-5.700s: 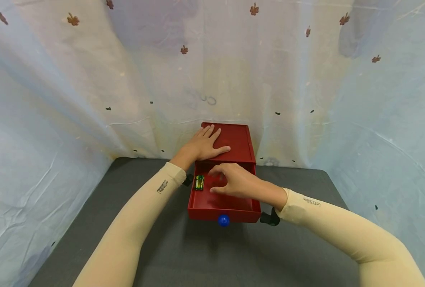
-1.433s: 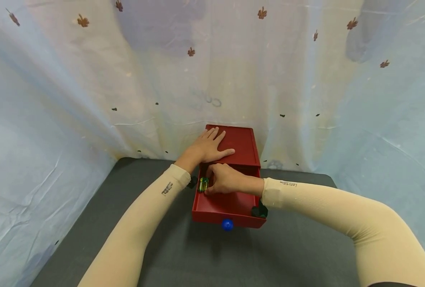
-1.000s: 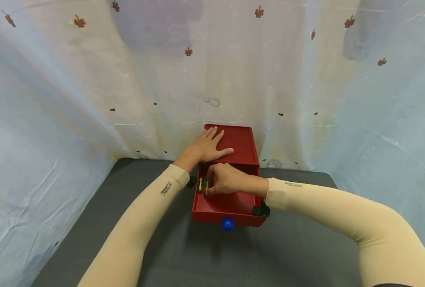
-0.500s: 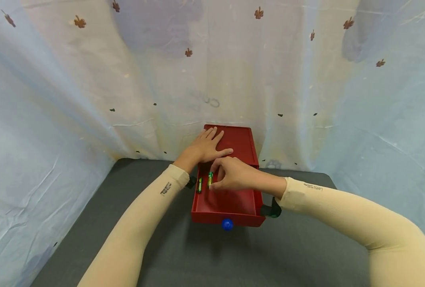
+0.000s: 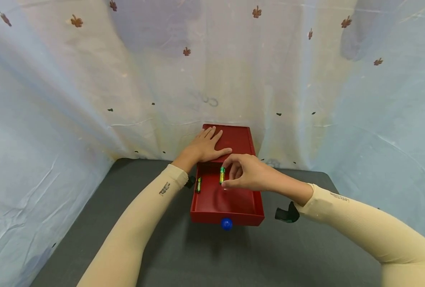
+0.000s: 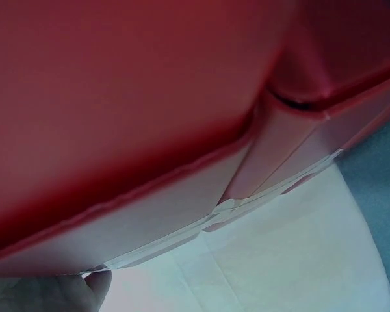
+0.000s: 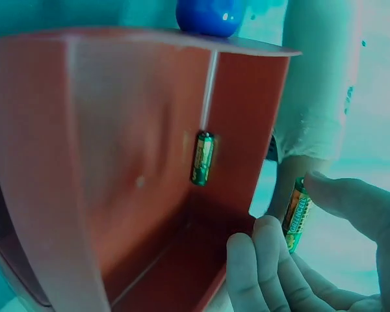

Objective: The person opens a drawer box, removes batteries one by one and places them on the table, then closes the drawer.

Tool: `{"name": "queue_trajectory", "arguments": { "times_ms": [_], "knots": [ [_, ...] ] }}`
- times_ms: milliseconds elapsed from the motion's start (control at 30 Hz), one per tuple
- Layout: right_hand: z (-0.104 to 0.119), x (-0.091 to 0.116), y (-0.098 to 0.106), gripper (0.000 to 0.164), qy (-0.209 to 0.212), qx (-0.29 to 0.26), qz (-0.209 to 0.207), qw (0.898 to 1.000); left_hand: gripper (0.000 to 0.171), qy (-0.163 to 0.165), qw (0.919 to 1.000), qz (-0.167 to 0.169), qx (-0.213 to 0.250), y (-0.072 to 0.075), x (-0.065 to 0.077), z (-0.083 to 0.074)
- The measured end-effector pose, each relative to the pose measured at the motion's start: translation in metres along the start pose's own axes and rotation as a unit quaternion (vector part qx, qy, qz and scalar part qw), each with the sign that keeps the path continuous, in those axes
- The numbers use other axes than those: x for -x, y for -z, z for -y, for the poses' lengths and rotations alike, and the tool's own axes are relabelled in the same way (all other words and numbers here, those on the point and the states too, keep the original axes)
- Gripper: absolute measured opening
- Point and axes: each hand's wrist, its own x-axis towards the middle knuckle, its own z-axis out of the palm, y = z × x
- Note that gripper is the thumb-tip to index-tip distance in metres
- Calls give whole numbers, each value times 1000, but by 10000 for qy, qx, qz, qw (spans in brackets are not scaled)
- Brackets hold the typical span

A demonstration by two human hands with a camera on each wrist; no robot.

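Observation:
My right hand (image 5: 252, 172) pinches a green and yellow battery (image 5: 222, 175) between thumb and fingertips, over the pulled-out red drawer (image 5: 227, 219). The same battery (image 7: 298, 214) shows between thumb and fingers in the right wrist view. A second battery (image 5: 199, 185) lies in the drawer along its left wall; the right wrist view also has this loose battery (image 7: 203, 158) on the drawer floor. With fingers spread, my left hand (image 5: 204, 146) rests flat on top of the red box (image 5: 235, 139). The left wrist view is mostly filled by red box wall (image 6: 130, 97).
A round blue knob (image 5: 226, 224) sticks out from the drawer's front. The box stands on a dark grey table (image 5: 183, 259), close to a pale curtain (image 5: 234, 79) that hangs behind and at both sides.
Two batteries lay side by side in the drawer; my right hand has taken one, lifted it and moved right with it. The left hand stays on the box.

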Motion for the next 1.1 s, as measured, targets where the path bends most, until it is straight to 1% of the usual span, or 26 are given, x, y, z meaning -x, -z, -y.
{"name": "queue_trajectory", "arguments": {
  "times_ms": [200,367,567,767,1100],
  "knots": [
    [-8,14,7,44,82,-182,-190,9996,97,1,10000,33,17,2,2,-1],
    [-15,26,13,46,-3,-381,-381,9985,98,-1,9999,25,97,2,2,-2],
    [-24,40,18,48,-98,-574,-582,9966,98,47,10000,7,86,0,0,-1],
    [-40,53,21,48,-204,-726,-701,9947,98,9,10000,14,65,-1,0,0],
    [-69,72,28,47,-230,-1051,-1009,9891,97,-38,9999,38,98,-1,-2,2]
  ]
}}
